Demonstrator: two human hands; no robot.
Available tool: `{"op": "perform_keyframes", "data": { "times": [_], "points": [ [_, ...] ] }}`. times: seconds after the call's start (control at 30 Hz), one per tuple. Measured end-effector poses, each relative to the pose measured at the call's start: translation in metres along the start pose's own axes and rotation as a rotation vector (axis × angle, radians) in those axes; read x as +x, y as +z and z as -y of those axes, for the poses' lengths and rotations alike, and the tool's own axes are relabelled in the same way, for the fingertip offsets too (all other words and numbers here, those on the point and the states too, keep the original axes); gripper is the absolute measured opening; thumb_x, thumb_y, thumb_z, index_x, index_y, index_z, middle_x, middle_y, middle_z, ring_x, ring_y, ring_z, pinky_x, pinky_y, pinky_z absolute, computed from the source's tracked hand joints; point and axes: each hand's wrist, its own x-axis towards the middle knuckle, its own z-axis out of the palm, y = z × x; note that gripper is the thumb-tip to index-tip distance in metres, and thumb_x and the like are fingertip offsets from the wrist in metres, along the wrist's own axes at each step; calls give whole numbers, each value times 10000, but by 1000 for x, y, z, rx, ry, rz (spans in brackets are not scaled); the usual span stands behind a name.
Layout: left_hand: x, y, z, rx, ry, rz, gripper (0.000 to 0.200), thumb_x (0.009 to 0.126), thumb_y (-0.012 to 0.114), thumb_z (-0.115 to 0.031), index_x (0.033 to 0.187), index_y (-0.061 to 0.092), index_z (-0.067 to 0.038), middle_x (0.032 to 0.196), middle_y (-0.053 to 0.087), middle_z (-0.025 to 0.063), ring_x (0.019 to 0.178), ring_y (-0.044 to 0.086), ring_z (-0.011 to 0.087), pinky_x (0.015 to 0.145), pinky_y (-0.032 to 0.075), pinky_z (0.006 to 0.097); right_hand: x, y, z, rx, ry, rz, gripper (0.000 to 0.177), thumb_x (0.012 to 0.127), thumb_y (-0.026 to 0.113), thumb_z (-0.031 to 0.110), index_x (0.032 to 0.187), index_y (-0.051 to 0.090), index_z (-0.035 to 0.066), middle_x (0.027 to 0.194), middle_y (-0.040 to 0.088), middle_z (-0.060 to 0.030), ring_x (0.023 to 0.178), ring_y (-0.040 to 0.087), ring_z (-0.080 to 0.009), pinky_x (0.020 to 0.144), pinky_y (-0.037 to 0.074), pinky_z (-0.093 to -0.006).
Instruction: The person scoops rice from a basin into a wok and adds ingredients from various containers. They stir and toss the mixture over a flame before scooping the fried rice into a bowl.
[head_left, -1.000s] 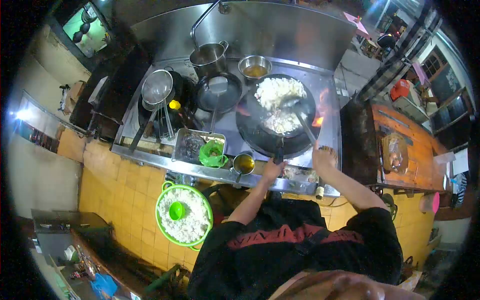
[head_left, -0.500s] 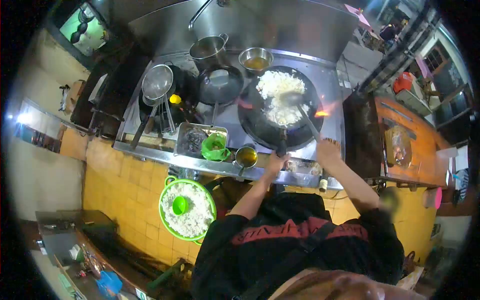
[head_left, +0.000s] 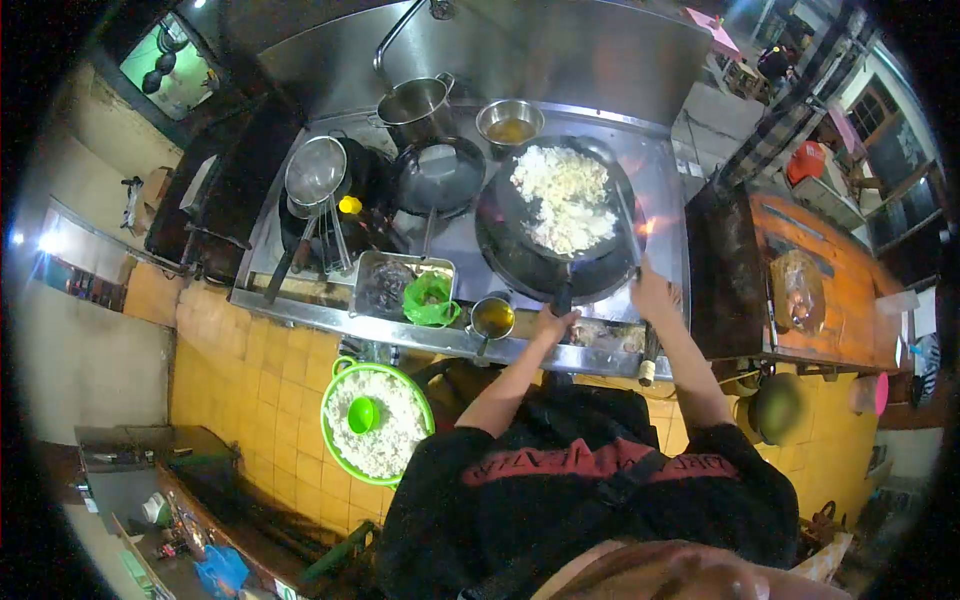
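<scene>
Rice [head_left: 565, 185] lies spread across the frying pan [head_left: 520, 225], at the right of our steel counter [head_left: 665, 190]. The working end of our long-handled utensil [head_left: 628, 215] has just moved off the middle of the rice toward the pan's right side, leaving more of the white heap uncovered; its head is too blurred to tell clearly.

Our left hand [head_left: 553, 322] is closed around the pan's handle at the near side. Our right hand [head_left: 655, 292], apart from the left, is closed around the utensil's handle, beyond the pan's near right edge. The pan sits over a larger dark wok [head_left: 500, 272], with orange flame [head_left: 650, 226] showing at the right.

Left of the pan, near the front edge, a metal cup [head_left: 492, 318] holds yellowish liquid, beside a rectangular tray [head_left: 366, 292] with a green plastic bag [head_left: 430, 302]. A steel bowl [head_left: 511, 122] and a stockpot [head_left: 415, 103] stand at the far side; a smaller skillet [head_left: 460, 185] and a sieve [head_left: 317, 170] lie farther left. At near left, a green-rimmed basket [head_left: 325, 430] holds more white rice and a green cup [head_left: 363, 414].
</scene>
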Motion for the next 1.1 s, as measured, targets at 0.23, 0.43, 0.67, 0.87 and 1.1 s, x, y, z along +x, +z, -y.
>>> {"op": "perform_keyframes", "data": {
  "times": [0.23,0.43,0.67,0.87,1.1],
  "points": [
    [-14,-5,-17,-259,39,252,306,768,727,-204,890,513,-23,649,577,56,478,539,156,456,470,320,-25,-75,-3,-148,-96,230,477,803,486,116,1257,415,-14,843,610,-301,822,606,-449,758,480,-516],
    [-14,-5,-20,-154,10,196,240,797,698,-166,858,510,-31,607,558,48,467,528,145,443,466,300,7,-36,-5,-188,-76,13,508,808,481,113,1299,399,8,805,619,-270,766,619,-425,690,500,-505],
    [-13,0,-17,-307,-16,171,247,797,709,-151,880,511,-28,618,558,47,484,529,143,432,461,299,-19,-21,-9,-316,-141,138,483,824,451,67,1302,377,58,922,601,-271,850,606,-443,773,464,-562],
    [-40,-9,-56,-108,-11,180,217,799,698,-138,874,528,-25,631,560,44,498,539,142,420,445,299,-11,-22,36,-325,-90,128,455,854,397,40,1291,366,-84,839,633,-253,866,637,-395,704,533,-439],
    [-28,-9,-42,-213,-8,209,216,801,692,-148,890,531,-35,641,568,35,494,537,135,423,451,292,26,-26,-11,-222,-53,156,421,807,449,83,1224,438,23,911,603,-311,917,601,-435,813,480,-504]
  ]
}}
